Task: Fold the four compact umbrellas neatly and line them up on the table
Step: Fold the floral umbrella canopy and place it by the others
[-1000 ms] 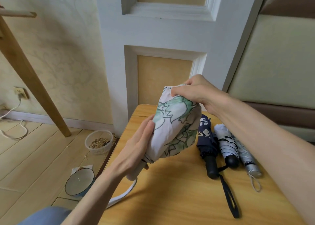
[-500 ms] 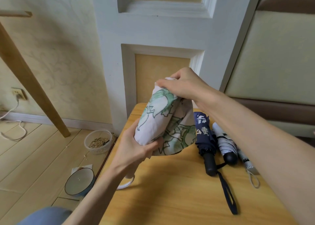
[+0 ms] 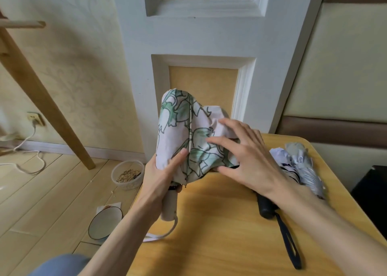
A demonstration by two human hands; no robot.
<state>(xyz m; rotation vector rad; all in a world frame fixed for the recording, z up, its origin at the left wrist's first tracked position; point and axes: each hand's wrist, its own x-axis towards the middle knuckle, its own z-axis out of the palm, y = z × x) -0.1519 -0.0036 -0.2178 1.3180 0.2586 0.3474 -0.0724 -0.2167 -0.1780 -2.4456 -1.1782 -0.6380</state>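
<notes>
A pale pink umbrella with green leaf print (image 3: 184, 133) stands nearly upright over the left edge of the wooden table (image 3: 219, 234), its cloth loose and bunched. My left hand (image 3: 161, 181) grips it around the lower canopy, just above its cream handle, thumb pressed on the cloth. My right hand (image 3: 245, 156) lies with spread fingers against the loose folds on the right side. Behind my right wrist lie three folded umbrellas: a dark one showing its black handle (image 3: 266, 207) and strap, a white one (image 3: 282, 162) and a silver one (image 3: 305, 169).
On the floor left of the table are a clear tub of grain (image 3: 127, 175) and a round bowl (image 3: 104, 222). A slanted wooden leg (image 3: 41, 100) and a white cord (image 3: 27, 150) are farther left. A white panelled wall stands right behind the table.
My right hand let go of the umbrella's top and came down to its right side with fingers spread. My left hand now grips lower, near the handle. The umbrella stands more upright.
</notes>
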